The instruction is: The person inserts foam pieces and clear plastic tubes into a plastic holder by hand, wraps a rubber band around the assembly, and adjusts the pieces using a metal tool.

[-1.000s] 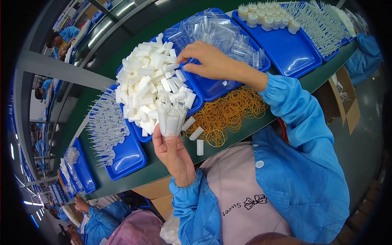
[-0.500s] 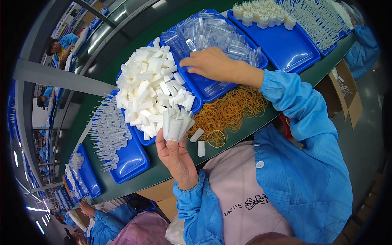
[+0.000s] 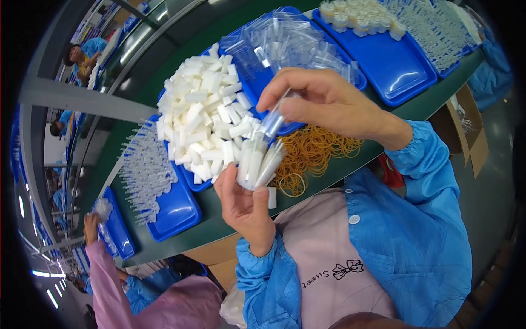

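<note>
My left hand (image 3: 245, 211) holds up a bundle of white, translucent upright pieces (image 3: 253, 166) on a round base, pinched low between thumb and fingers. Just above it, my right hand (image 3: 329, 104) grips a clear plastic strip (image 3: 270, 124) between thumb and fingers. The strip slants down, its lower end at the bundle's top; whether they touch I cannot tell. A heap of white foam-like blocks (image 3: 203, 118) lies beyond my left hand. Behind my right hand, a blue tray holds many clear plastic strips (image 3: 296, 46). A loose white block (image 3: 272, 198) lies beside my left hand.
Orange rubber bands (image 3: 329, 151) are piled on the green table near my right wrist. Another blue tray (image 3: 390, 77) carries white-and-yellow round assemblies (image 3: 361, 19). Spiky translucent parts (image 3: 145, 170) fill a tray at left. A co-worker's pink sleeve (image 3: 107, 279) reaches toward a far-left tray.
My right hand has come from the tray of clear strips toward the bundle and now holds a strip. My left hand has shifted slightly right. At left, the co-worker's pink-sleeved arm has reached out.
</note>
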A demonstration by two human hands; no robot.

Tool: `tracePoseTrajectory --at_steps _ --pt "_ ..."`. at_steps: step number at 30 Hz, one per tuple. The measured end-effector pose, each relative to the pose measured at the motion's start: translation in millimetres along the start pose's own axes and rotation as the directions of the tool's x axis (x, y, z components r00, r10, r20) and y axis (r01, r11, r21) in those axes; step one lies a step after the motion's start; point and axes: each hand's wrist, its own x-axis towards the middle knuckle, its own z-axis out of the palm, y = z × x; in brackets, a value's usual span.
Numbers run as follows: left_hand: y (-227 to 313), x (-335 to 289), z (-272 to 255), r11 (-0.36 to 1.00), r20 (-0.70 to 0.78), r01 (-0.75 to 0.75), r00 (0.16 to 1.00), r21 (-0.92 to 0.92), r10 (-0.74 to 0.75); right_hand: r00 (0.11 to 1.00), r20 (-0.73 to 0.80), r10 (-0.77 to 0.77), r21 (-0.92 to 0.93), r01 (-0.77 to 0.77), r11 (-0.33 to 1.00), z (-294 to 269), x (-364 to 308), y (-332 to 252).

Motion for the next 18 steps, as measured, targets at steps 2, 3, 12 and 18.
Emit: tracePoseTrajectory --at_steps 2,3,12,18 --pt "0.1 0.0 3.4 0.999 0.014 -0.037 0.999 -0.019 0.037 0.994 -0.073 0.079 0.159 -0.067 0.985 3.3 -2.4 0.2" --pt "-0.1 0.6 4.0 0.998 0.032 -0.052 0.998 -0.044 0.053 0.993 -0.121 -0.006 0.044 0.011 0.999 1.8 -4.9 2.8" --pt "0.1 -3.5 6.5 0.996 0.030 -0.088 0.996 -0.010 0.089 0.968 -0.249 -0.019 0.063 0.035 0.997 3.5 -6.9 8.7" --pt "0.0 -3.1 3.7 0.974 0.061 -0.173 0.984 0.144 0.166 0.980 -0.195 0.022 0.109 0.000 0.994 8.2 -8.1 9.9"
